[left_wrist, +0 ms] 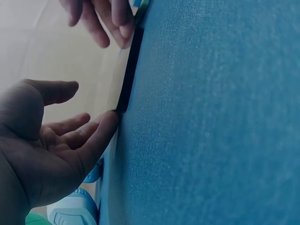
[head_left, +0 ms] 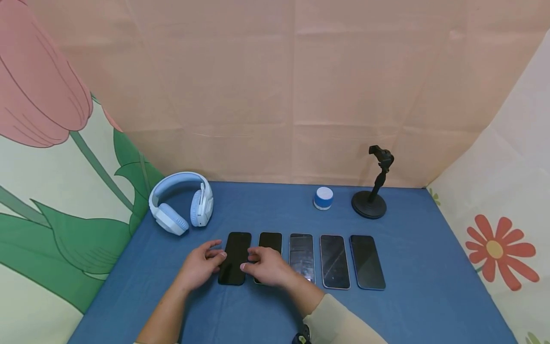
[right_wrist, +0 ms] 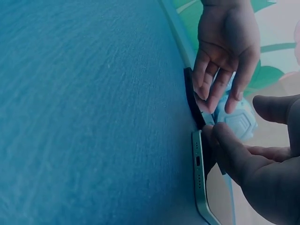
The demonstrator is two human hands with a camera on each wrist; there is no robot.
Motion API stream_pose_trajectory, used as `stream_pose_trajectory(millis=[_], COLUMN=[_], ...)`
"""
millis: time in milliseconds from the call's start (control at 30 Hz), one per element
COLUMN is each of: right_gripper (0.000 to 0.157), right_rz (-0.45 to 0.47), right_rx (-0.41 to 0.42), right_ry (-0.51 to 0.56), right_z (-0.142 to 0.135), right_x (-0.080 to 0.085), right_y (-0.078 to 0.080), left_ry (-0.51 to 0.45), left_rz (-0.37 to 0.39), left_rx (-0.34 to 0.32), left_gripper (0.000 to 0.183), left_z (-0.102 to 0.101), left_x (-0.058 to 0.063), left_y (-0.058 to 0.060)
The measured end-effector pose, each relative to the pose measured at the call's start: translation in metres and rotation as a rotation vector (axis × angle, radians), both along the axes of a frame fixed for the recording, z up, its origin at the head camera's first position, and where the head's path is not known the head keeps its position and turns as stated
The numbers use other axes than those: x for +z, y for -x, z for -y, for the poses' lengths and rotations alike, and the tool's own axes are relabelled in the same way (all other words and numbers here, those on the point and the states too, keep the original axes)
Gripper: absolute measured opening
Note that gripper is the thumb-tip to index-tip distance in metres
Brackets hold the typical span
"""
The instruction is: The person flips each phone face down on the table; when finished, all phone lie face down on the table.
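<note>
Five-in-a-row style, several smartphones lie face up side by side. The leftmost black smartphone [head_left: 234,255] lies between my two hands. My left hand [head_left: 200,266] is at its left edge; in the left wrist view its fingertips [left_wrist: 110,118] meet the phone's edge, with the thumb held apart. From the other side, my right hand [head_left: 271,267] reaches across the second smartphone [head_left: 270,239], partly covering it. Its fingertips are right at the leftmost phone's right edge, thumb spread away. The second phone's light green edge [right_wrist: 198,178] shows in the right wrist view.
To the right lie a third smartphone [head_left: 301,253], a fourth [head_left: 334,263] and a fifth [head_left: 367,263]. Light blue headphones [head_left: 206,205] stand at the back left. A blue-and-white round container [head_left: 323,198] and a black phone stand [head_left: 369,205] are at the back right.
</note>
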State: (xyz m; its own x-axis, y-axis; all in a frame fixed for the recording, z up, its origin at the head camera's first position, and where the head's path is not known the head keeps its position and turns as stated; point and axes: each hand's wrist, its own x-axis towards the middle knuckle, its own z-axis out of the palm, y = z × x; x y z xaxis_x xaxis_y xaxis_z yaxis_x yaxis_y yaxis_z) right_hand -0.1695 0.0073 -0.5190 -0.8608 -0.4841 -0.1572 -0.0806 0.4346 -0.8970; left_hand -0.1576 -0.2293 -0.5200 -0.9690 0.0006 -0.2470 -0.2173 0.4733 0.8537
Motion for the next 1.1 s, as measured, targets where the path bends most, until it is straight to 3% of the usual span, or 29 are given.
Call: stream_pose_trajectory(millis=[533, 867, 1100], right_gripper=[0.058, 0.057, 0.056], right_rz=[0.046, 0.048, 0.058], right_rx=[0.000, -0.007, -0.006], right_ry=[0.046, 0.062, 0.069], right_z=[0.0015, 0.0019, 0.0023], right_x=[-0.0035, -0.0038, -0.0042], right_y=[-0.0035, -0.0047, -0.0046], left_ry=[-0.055, -0.121, -0.169], left_rz=[0.058, 0.009, 0.037], left_rx=[0.027, 0.035, 0.056], left_gripper=[0.054, 0.053, 0.049], left_z=[-0.0010, 0.0023, 0.0042], left_x=[-0.0002, 0.0010, 0.0066], left_y=[-0.0006, -0.0001, -0.0001])
